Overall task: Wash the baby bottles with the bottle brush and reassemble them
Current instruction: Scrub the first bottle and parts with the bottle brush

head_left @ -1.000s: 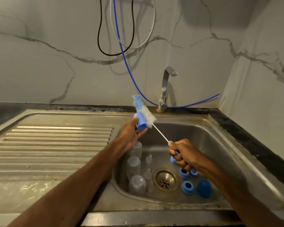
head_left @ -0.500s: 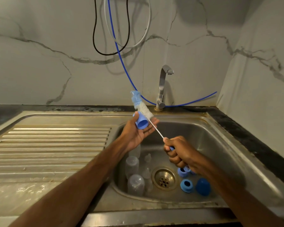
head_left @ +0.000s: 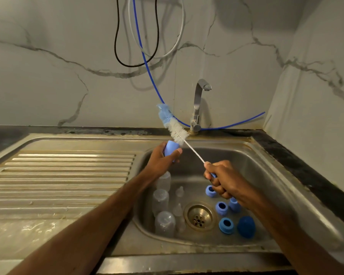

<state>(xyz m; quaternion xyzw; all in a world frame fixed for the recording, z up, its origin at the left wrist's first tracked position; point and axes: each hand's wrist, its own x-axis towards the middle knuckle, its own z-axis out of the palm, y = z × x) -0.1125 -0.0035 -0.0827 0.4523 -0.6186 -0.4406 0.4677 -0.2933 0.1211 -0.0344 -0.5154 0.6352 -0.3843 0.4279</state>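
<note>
A kitchen in front of me, stainless steel sink (head_left: 266, 149) at centre, its ribbed steel draining board (head_left: 68, 175) at left, chrome tap (head_left: 198, 104) above, grey-veined marble-look wall (head_left: 68, 80) behind, dark stone counter (head_left: 306, 175) at right

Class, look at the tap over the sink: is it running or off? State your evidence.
Off: no stream of water falls from the tap into the sink below.

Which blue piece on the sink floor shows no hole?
The dark blue dome cap, rightmost and nearest the camera. It is closed and rounded, while the lighter blue rings left of it show dark open centres.
</note>
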